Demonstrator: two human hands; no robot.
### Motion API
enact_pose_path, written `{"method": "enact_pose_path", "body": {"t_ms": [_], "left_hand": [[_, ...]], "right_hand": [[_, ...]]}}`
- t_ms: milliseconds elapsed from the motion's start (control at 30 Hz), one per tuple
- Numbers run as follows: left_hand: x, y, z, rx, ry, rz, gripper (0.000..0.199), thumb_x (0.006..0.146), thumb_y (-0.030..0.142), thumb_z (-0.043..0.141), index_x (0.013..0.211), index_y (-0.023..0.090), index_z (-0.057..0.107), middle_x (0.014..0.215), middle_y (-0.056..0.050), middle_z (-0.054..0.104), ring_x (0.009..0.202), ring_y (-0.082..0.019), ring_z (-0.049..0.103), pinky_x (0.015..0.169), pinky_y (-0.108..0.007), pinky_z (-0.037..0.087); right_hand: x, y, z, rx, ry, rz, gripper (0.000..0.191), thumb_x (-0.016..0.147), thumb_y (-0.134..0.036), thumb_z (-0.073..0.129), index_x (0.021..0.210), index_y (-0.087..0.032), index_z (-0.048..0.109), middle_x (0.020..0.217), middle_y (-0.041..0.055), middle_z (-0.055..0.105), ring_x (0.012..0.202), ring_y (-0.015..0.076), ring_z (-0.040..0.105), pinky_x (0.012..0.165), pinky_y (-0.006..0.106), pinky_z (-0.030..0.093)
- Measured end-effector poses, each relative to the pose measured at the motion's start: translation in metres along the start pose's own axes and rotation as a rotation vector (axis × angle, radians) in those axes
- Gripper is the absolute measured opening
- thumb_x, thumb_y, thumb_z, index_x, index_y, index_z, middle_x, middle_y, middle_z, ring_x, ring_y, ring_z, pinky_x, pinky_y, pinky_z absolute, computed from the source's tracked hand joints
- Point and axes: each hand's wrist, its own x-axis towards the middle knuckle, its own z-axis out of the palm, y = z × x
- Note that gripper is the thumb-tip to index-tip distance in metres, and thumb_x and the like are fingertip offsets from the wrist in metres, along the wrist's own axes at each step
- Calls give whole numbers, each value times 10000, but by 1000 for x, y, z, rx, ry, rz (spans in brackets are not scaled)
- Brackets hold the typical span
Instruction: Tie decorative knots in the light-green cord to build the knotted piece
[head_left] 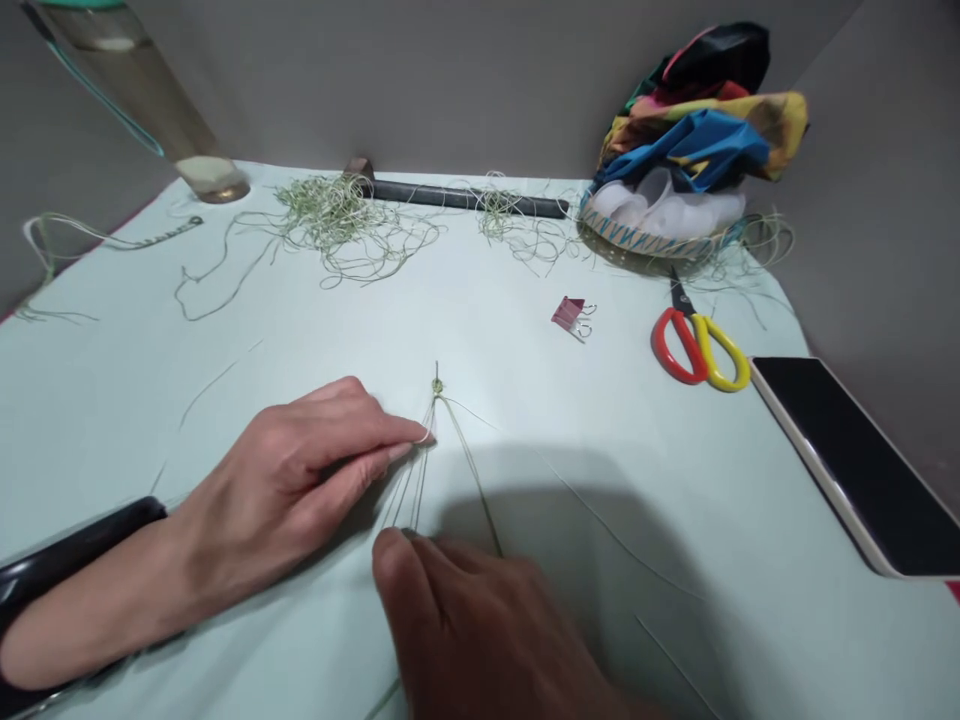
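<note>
On the pale table a small green knot (pixel 437 386) lies in front of me, with a short end pointing away. Thin green cords (pixel 470 462) fan out from it towards me. My left hand (pixel 300 470), coming from the left, pinches a pale strand of these cords between thumb and index fingertip just below the knot. Nearer to me, my right hand (pixel 487 630) is curled low over the lower cords, which run in under its fingers; its fingertips are mostly hidden. One thicker green cord passes beneath its knuckles.
At the back lie tangled green threads (pixel 330 215) and a hammer (pixel 465 197), beside a water bottle (pixel 165 110). To the right are a basket (pixel 637 240) with cloth and white cups, a binder clip (pixel 570 312), scissors (pixel 697 345) and a phone (pixel 862 460). A black object (pixel 82 540) lies under my left forearm.
</note>
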Motion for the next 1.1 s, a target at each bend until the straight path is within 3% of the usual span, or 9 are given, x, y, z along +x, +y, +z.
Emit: {"method": "enact_pose_path", "body": {"t_ms": [233, 333, 467, 567, 667, 733, 867, 967, 1100], "left_hand": [[-4, -6, 3, 6, -128, 116, 412, 1087, 168, 388, 1339, 347, 660, 920, 16, 692, 810, -136, 631, 760, -241, 503], [-3, -8, 2, -16, -159, 147, 370, 1073, 127, 397, 1283, 288, 656, 976, 13, 688, 852, -133, 625, 790, -231, 484], [-1, -11, 0, -12, -170, 205, 313, 1091, 149, 376, 1247, 252, 627, 953, 16, 667, 839, -135, 583, 795, -239, 453], [0, -11, -2, -1, -188, 196, 253, 1078, 143, 389, 1120, 255, 612, 873, 35, 622, 774, -127, 547, 733, -232, 427], [2, -8, -2, 6, -176, 206, 262, 1049, 104, 387, 1063, 260, 597, 847, 45, 594, 749, -123, 531, 701, -224, 415], [2, -7, -2, 14, -178, 208, 266, 1030, 81, 395, 1033, 258, 594, 824, 49, 587, 741, -119, 532, 705, -213, 416], [1, -5, -1, 32, -166, 220, 245, 1043, 96, 429, 1051, 249, 620, 821, 45, 643, 750, -117, 572, 756, -206, 452], [2, -5, -3, 28, -144, 156, 239, 1078, 166, 458, 1103, 254, 679, 875, 18, 707, 783, -132, 634, 752, -213, 497], [9, -2, -8, 3, -190, 107, 239, 1089, 207, 502, 1024, 232, 731, 912, 24, 765, 804, -100, 716, 749, -163, 542]], "right_hand": [[-2, 2, -4, 114, 344, -34, 242, 792, -15, 445, 863, -220, 553, 610, -26, 598, 528, 150, 533, 501, 290, 431], [-1, 2, -4, 286, 359, 95, 234, 882, -43, 456, 949, -245, 554, 707, -30, 703, 575, 129, 621, 535, 230, 469], [-1, -3, -1, 750, 525, 306, 230, 853, -91, 509, 978, -272, 578, 764, -55, 768, 609, 102, 696, 593, 185, 524], [0, -6, -11, 1159, 370, 515, 207, 840, -99, 572, 968, -257, 612, 801, -32, 776, 751, 119, 757, 711, 196, 582], [2, -5, -27, 1303, 241, 611, 178, 854, -142, 649, 996, -242, 614, 868, 3, 769, 874, 168, 777, 778, 257, 608], [4, -2, -33, 1247, 216, 578, 148, 892, -204, 667, 1017, -247, 601, 848, 2, 747, 852, 188, 776, 733, 280, 606], [8, 2, -26, 892, 207, 487, 98, 955, -236, 558, 1047, -270, 572, 680, -56, 616, 554, 146, 655, 512, 253, 490], [9, 5, -13, 436, 348, 385, 198, 929, -211, 491, 1097, -260, 583, 636, -62, 528, 472, 146, 530, 457, 277, 394], [11, 10, -7, 87, 497, 284, 320, 933, -175, 456, 1223, -200, 590, 670, -29, 583, 538, 171, 589, 512, 299, 450]]}}
